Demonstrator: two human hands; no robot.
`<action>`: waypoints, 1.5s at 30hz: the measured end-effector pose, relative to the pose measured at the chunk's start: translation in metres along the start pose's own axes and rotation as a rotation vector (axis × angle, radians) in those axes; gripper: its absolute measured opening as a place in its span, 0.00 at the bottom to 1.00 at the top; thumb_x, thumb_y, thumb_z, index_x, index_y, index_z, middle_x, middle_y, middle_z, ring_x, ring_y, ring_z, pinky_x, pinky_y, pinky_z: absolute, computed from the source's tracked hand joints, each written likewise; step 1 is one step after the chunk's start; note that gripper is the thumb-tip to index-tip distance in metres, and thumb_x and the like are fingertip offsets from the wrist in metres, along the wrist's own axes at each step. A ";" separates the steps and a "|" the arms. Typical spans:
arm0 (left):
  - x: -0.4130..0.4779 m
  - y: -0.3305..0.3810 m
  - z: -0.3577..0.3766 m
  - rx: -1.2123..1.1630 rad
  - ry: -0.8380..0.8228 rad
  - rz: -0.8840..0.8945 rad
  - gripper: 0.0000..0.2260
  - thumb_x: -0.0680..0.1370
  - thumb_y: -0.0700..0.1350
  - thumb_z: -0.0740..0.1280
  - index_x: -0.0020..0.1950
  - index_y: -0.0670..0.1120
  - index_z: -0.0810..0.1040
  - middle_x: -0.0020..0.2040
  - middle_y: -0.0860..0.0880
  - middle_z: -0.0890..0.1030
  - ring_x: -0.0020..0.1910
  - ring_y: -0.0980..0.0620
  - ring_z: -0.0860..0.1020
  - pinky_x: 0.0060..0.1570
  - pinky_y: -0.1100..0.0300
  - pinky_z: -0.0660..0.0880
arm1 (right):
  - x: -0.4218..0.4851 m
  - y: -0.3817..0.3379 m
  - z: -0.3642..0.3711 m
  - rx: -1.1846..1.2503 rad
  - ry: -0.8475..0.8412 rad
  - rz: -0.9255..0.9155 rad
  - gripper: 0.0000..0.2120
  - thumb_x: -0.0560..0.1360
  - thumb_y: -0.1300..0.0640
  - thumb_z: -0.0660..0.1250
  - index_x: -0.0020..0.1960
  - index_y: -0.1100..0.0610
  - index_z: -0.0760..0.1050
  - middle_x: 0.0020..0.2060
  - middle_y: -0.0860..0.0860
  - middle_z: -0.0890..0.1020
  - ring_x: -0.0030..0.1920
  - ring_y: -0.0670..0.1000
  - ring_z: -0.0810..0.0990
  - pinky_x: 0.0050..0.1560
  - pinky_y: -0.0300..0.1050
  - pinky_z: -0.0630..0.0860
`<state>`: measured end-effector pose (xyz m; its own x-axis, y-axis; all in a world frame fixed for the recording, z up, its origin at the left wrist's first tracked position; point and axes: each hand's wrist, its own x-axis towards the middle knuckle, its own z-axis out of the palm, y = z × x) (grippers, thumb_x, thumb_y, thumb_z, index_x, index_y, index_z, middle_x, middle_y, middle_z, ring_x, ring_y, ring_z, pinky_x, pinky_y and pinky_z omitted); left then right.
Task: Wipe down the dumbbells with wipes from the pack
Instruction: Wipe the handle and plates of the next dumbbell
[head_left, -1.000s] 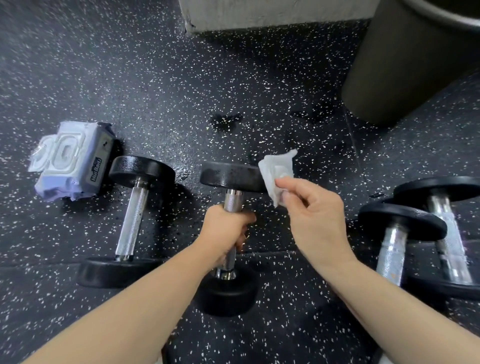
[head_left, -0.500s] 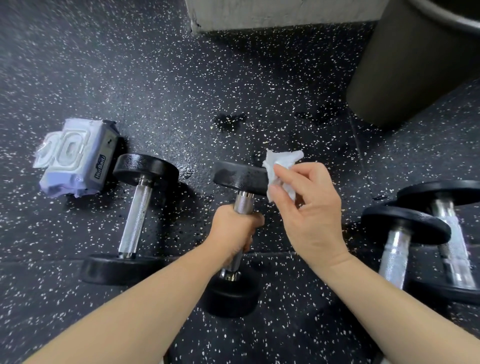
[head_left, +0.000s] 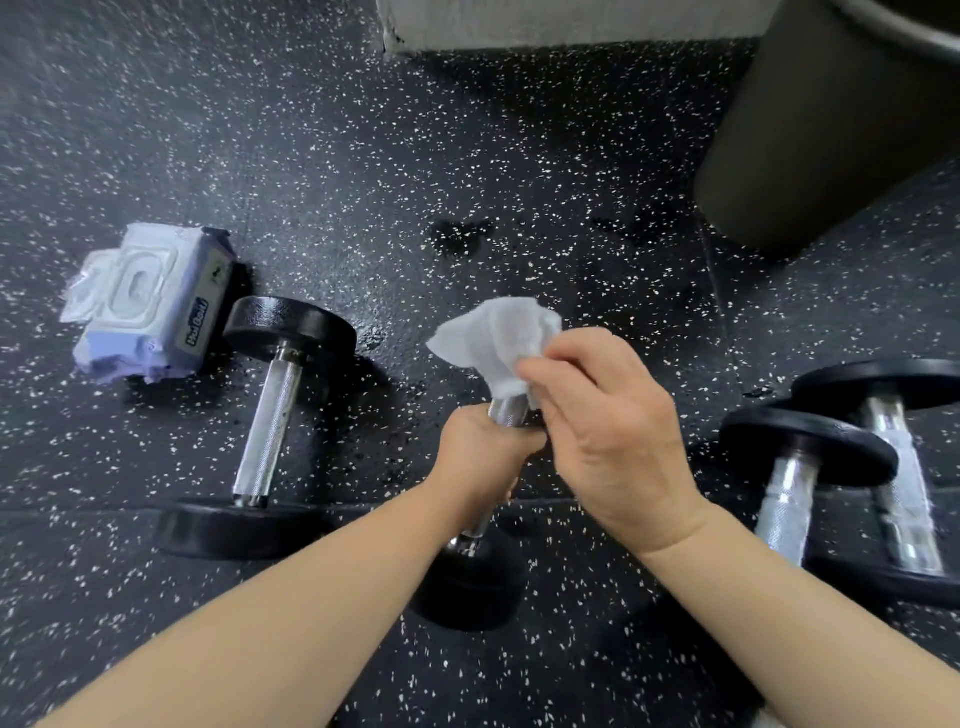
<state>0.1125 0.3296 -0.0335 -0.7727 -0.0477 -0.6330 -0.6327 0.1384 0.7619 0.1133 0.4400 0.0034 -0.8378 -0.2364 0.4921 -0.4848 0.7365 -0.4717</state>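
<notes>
Underfoot lay a black rubber floor (head_left: 519, 156) flecked with white. At upper right stood a dark cylindrical container (head_left: 831, 130), and a pale block (head_left: 571, 23) ran along the top edge. At right, two dumbbells (head_left: 789, 488) lay side by side, the nearer one's far head overlapping the other. At left lay a third dumbbell (head_left: 270, 421), its far head just beside the pack of wipes (head_left: 150, 306). At centre, a fourth dumbbell (head_left: 467, 597) stood tilted, near head lowest. The left hand (head_left: 483, 452) gripped its chrome handle in a closed fist. The right hand (head_left: 608, 431), fingers and thumb curled, pinched a white wipe (head_left: 498, 343) just above that fist. The bunched wipe hid the dumbbell's far head.
</notes>
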 end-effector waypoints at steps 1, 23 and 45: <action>0.002 -0.002 -0.001 -0.009 0.008 -0.005 0.16 0.73 0.34 0.68 0.30 0.48 0.68 0.20 0.55 0.69 0.20 0.56 0.68 0.23 0.65 0.65 | -0.002 0.008 -0.004 0.020 0.021 0.022 0.06 0.72 0.69 0.69 0.48 0.66 0.82 0.42 0.58 0.80 0.41 0.59 0.78 0.39 0.53 0.78; -0.004 -0.006 -0.002 0.107 0.036 0.067 0.11 0.70 0.37 0.66 0.30 0.43 0.68 0.23 0.47 0.66 0.25 0.50 0.64 0.24 0.60 0.61 | 0.020 -0.002 -0.016 0.123 -0.217 -0.127 0.17 0.66 0.73 0.67 0.53 0.65 0.82 0.56 0.58 0.83 0.62 0.58 0.79 0.63 0.46 0.73; -0.015 -0.023 0.008 0.343 -0.111 0.209 0.10 0.60 0.47 0.63 0.24 0.49 0.62 0.23 0.53 0.63 0.28 0.50 0.61 0.29 0.56 0.61 | 0.099 0.028 0.006 0.340 -1.055 0.696 0.15 0.69 0.64 0.64 0.28 0.54 0.64 0.24 0.48 0.65 0.27 0.51 0.60 0.29 0.42 0.60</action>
<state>0.1393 0.3349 -0.0426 -0.8607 0.1212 -0.4944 -0.3942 0.4560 0.7979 0.0153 0.4330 0.0349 -0.6535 -0.3676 -0.6616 0.2178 0.7459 -0.6295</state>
